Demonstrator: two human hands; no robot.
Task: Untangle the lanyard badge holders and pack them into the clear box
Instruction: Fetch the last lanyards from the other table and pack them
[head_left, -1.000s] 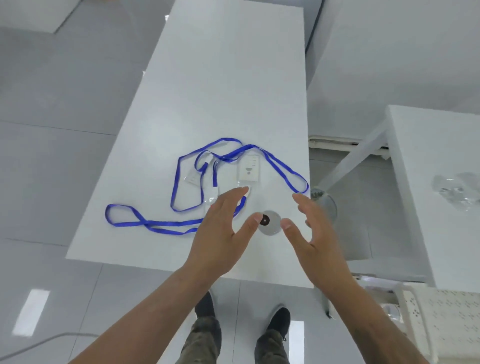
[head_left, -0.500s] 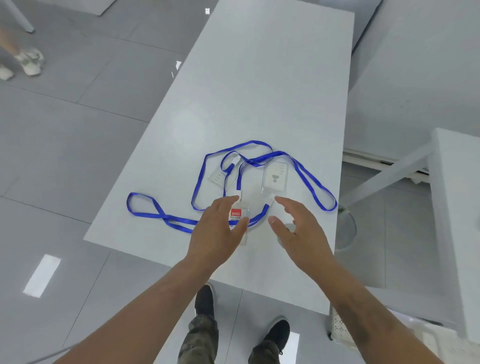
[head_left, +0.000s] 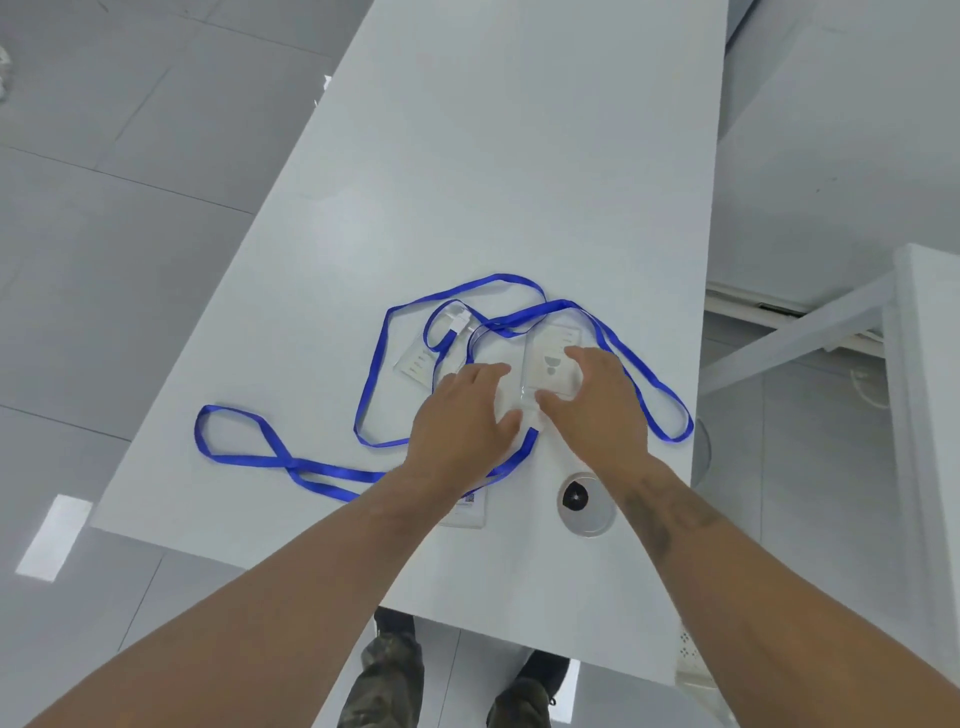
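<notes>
Nearest, at the 6 o'clock edge of the view, the person's shoes (head_left: 524, 691) stand on the grey floor (head_left: 104, 208) under the near end of the white counter (head_left: 519, 156). Both bare forearms reach up from the bottom corners over this end.

On the counter near its edge, at about 5 o'clock from the hands, sits a round cable port (head_left: 587, 503) with a dark centre. Just to its 9 o'clock a badge holder (head_left: 466, 512) pokes out from under the left wrist, mostly hidden.

Next come the hands, close side by side. The left hand (head_left: 462, 421) lies palm down with fingers fairly straight, resting on the tangle of blue lanyards (head_left: 374, 364); what lies under it is hidden. The right hand (head_left: 592, 405) is spread wide, thumb and forefinger framing a clear badge holder (head_left: 550, 364) whose card shows grey marks; its fingers touch the holder's edges, though whether they pinch it I cannot tell.

Beyond the left hand, at 11 o'clock, another clear holder (head_left: 418, 358) lies flat with a clip (head_left: 460, 319) above it. The blue ribbon loops out to 9 o'clock and 3 o'clock.

Far off at 3 o'clock stands a second white table (head_left: 924, 364).
</notes>
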